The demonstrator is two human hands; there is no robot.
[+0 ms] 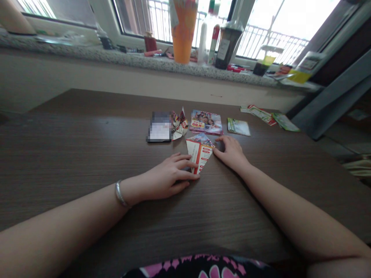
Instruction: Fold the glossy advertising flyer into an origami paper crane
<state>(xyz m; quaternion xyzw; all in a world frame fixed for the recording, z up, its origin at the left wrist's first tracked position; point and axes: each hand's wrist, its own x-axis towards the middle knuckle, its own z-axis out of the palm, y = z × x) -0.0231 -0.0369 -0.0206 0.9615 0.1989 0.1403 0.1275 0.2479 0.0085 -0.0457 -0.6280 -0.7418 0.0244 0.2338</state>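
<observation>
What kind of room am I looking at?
Probably a room in a home: a wood-grain table by a window, a stone sill crowded with bottles and drink cups, and a balcony-like railing outside.

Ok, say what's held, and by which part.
Folded paper, held down rather than gripped: left hand on its near end, right hand at its right corner.

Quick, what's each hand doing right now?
Left hand: open, resting on the folded paper.
Right hand: open, at the paper's right corner.
</observation>
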